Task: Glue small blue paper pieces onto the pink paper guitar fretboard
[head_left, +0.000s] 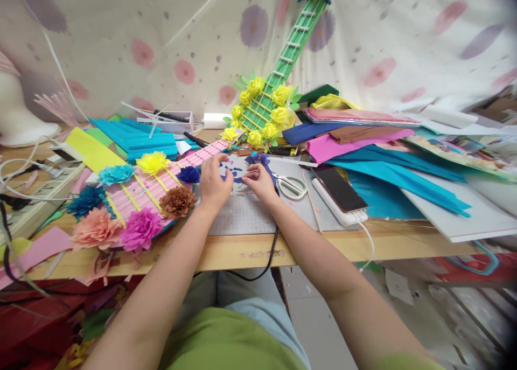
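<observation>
Over the grey cutting mat (242, 219), my left hand (214, 184) has its thumb and fingers apart, with nothing seen between them. Small dark blue paper scraps (230, 170) lie just beyond it. My right hand (262, 182) pinches a thin dark blue paper strip (237, 180) at the fingertips. Behind that hand sits a bunched dark blue paper piece (258, 159). White-handled scissors (293, 187) rest right of the right hand. To the left lies a pink paper guitar (137, 192) with yellow strings; its dark blue flower (188, 174) is beside my left hand.
A green guitar (283, 68) with yellow flowers leans at the back. A phone (339, 187) lies on a white power bank (343, 211) at right, near stacked coloured paper (383, 160). A power strip (48, 197) stands left. A black cable (272, 251) crosses the table edge.
</observation>
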`<act>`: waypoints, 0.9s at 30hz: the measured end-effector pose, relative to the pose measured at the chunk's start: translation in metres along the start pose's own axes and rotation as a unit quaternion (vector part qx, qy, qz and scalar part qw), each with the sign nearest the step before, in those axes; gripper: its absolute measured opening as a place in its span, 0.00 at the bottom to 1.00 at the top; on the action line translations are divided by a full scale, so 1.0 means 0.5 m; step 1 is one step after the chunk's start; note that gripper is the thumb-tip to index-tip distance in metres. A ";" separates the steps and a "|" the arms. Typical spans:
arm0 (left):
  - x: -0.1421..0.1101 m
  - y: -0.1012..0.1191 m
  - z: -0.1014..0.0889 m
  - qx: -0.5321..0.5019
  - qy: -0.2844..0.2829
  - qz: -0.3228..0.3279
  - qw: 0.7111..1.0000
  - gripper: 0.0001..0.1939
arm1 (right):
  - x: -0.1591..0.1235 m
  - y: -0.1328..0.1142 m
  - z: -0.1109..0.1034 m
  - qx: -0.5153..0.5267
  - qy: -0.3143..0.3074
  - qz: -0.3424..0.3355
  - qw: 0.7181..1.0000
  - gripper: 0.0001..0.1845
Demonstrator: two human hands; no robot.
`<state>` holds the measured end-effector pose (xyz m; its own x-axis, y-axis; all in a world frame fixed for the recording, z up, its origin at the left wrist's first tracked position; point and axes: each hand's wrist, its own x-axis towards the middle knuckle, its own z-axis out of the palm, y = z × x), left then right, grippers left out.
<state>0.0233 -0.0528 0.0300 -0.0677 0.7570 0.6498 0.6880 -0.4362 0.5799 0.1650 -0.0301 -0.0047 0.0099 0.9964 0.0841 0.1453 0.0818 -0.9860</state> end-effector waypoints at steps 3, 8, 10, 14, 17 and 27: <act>0.068 0.013 -0.043 -0.045 0.016 -0.023 0.999 0.20 | -0.001 -0.005 0.004 0.074 -0.015 0.039 0.996 0.16; 0.171 -0.037 -0.118 -0.033 -0.099 -0.068 0.992 0.13 | -0.013 -0.027 0.008 0.089 -0.028 0.082 0.992 0.18; 0.181 -0.069 -0.139 0.020 -0.173 -0.056 0.983 0.09 | -0.016 -0.033 0.009 0.088 -0.025 0.093 0.992 0.18; 0.157 -0.114 -0.153 0.143 -0.356 0.080 0.920 0.16 | -0.014 -0.034 0.016 0.096 -0.013 0.115 0.989 0.17; 0.137 -0.121 -0.146 0.223 -0.453 0.177 0.844 0.18 | -0.010 -0.037 0.026 0.117 -0.001 0.129 0.985 0.17; 0.153 -0.116 -0.147 0.319 -0.504 0.192 0.779 0.12 | -0.017 -0.101 0.085 0.165 -0.040 0.158 0.973 0.17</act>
<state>-0.0750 -0.0051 0.0823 0.6126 0.7676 -0.1884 0.7582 -0.6381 -0.1342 0.1155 -0.0416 0.0383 -0.0766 0.9703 -0.2296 -0.1783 -0.2399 -0.9543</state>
